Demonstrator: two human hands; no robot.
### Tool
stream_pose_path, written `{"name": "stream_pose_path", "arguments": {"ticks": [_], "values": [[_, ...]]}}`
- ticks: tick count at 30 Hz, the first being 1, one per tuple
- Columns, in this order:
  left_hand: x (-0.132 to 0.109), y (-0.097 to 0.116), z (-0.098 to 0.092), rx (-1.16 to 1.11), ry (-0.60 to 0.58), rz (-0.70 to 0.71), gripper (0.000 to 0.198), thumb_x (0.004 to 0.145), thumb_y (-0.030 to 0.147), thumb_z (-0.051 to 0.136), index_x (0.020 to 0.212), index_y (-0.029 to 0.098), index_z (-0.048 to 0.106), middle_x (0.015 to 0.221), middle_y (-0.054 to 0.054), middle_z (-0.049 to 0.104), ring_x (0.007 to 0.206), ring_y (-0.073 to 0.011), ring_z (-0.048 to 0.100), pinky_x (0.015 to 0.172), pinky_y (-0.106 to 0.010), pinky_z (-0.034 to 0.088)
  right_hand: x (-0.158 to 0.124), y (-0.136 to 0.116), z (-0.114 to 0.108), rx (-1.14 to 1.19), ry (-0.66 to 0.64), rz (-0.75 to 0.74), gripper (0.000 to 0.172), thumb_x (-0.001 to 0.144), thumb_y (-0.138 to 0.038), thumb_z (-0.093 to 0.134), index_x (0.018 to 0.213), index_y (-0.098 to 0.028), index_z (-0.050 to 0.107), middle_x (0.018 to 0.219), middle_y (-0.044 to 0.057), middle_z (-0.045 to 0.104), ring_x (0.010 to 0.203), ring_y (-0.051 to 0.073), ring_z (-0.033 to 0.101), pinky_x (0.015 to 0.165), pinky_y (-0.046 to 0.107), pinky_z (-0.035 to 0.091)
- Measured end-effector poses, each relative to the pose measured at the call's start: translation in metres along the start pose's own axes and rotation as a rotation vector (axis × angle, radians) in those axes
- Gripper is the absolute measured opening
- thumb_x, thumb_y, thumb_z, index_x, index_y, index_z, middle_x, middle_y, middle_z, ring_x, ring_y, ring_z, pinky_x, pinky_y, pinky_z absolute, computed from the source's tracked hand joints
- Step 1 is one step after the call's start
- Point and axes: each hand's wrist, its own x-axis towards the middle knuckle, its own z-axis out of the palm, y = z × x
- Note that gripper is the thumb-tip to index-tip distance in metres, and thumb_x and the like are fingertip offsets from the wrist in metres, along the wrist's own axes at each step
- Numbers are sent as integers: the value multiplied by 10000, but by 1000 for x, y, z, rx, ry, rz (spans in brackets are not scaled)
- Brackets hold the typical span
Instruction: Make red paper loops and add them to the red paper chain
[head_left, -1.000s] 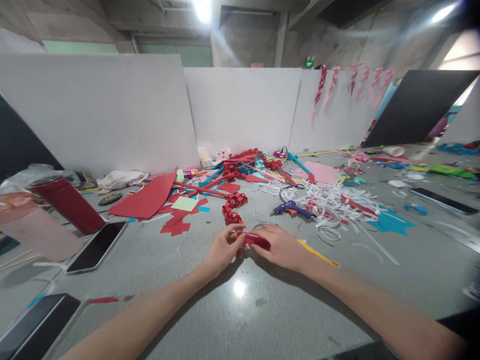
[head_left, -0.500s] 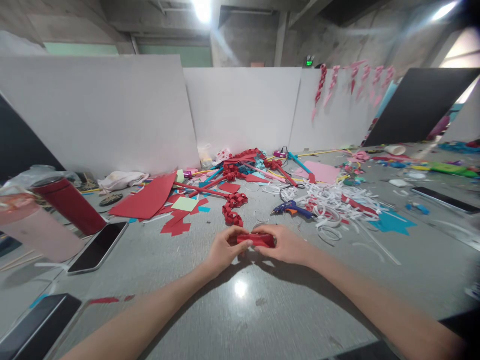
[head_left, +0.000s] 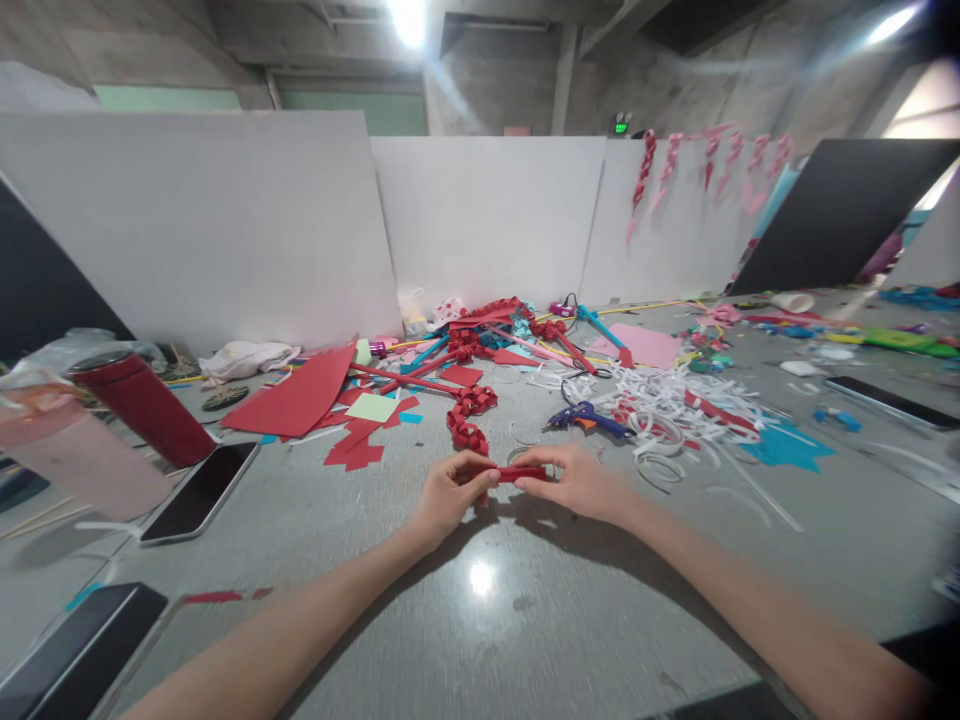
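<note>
Between my two hands, above the grey table, is a narrow strip of red paper (head_left: 523, 473). My left hand (head_left: 452, 492) pinches its left end between thumb and fingers. The right end sits in the grip of my right hand (head_left: 574, 482). A curled red paper chain (head_left: 466, 420) lies just beyond my left fingers; whether it joins the strip is hidden. Past my right hand rests a blue glue gun (head_left: 587, 420) with an orange trigger, beside a heap of white paper strips (head_left: 675, 405).
Red paper sheets (head_left: 296, 395) and a pale green square (head_left: 371, 407) lie left of centre. Further left stand a red flask (head_left: 146, 410) and a pink cup (head_left: 82, 455), near a phone (head_left: 201, 492). White panels (head_left: 487, 220) close off the back; pink chains (head_left: 670, 170) hang at right.
The red paper between my hands looks narrower now, as if rolled or folded flatter. My hands stay in nearly the same place, and the view has shifted slightly.
</note>
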Motion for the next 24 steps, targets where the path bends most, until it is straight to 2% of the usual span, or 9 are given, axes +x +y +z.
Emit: {"name": "stream_pose_path", "arguments": {"ticks": [6,11,18,24], "values": [[-2,2,2,-1,9,-11,312,805,419,784,958,151,740,769,-26,700,568,-110,601,578,-246,498,0,-3,0,60,4,30,240,928,-421,654,1047,-247,767,954,11,760,874,189,664,809,309,470],[-4,4,4,39,-17,-37,428,738,408,842,1066,147,761,880,-76,755,650,-146,645,638,-276,533,1,-3,0,59,1,32,243,932,-415,638,1044,-244,770,966,16,765,876,193,664,816,315,468],[-4,1,2,102,-28,-9,321,808,398,792,1027,164,778,844,-58,749,613,-126,632,622,-253,520,1,-2,1,63,6,57,255,919,-417,652,1048,-234,774,973,24,768,880,192,670,810,307,471],[-4,-1,3,76,-40,-5,296,815,377,790,1007,152,775,824,-59,740,597,-116,620,600,-242,508,0,-3,1,69,-3,56,249,928,-414,637,1036,-236,774,951,15,766,871,189,665,814,312,469]]}}
